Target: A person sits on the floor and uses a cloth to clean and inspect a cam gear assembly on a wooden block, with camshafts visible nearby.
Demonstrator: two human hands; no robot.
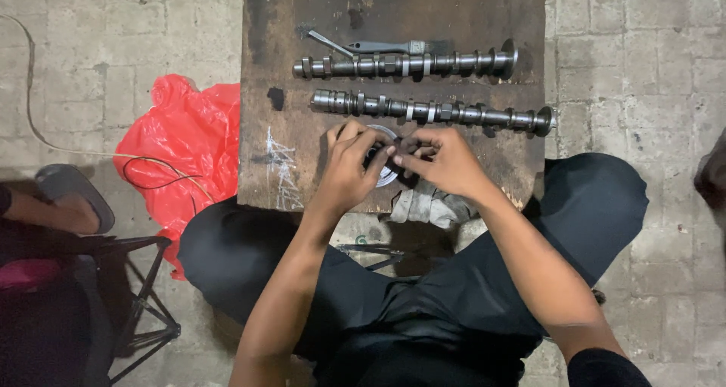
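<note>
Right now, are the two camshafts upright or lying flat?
Flat. The far camshaft and near camshaft lie lengthwise, side by side, on the wooden board.

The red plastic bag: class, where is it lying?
In the head view, the red plastic bag lies on the paved floor, left of the wooden board, beside the person's knee.

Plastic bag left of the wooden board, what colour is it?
Bright red plastic bag, in the head view.

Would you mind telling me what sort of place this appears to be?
Probably an informal engine repair workshop: two camshafts and a hand tool lie on a worn board set on a block-paved floor.
</note>
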